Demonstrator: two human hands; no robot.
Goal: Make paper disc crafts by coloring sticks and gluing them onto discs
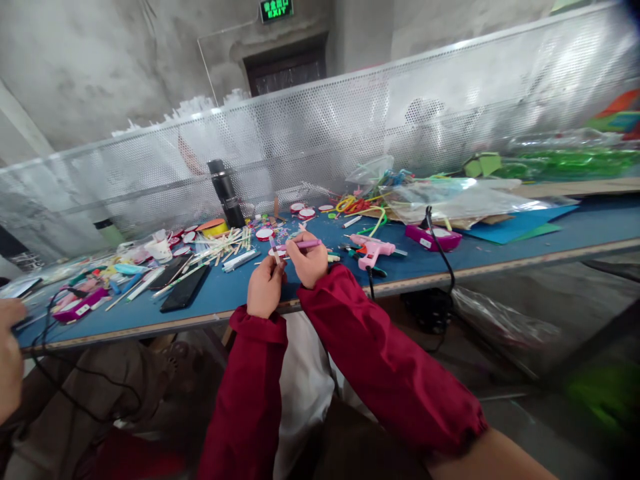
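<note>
Pinched upright in my left hand [265,289] is a small flat stick [273,249], pale lower down and purple toward its top. My right hand [309,262] grips a purple marker pen [310,245] that lies nearly level, its left end close to the stick. Whether the pen tip touches the stick is too small to tell. Both hands are at the table's front edge, side by side. To the right of my right hand rests a pink hot glue gun [374,249] with a black cord. A red-rimmed white disc [265,234] lies just behind the stick.
On the blue table [345,272], left of my hands, are black phones [186,288], loose wooden sticks [225,245] and a black bottle [227,195]. Rightward is a purple power strip [433,237]. A perforated metal screen [320,127] runs behind. Another person's hand [9,360] shows far left.
</note>
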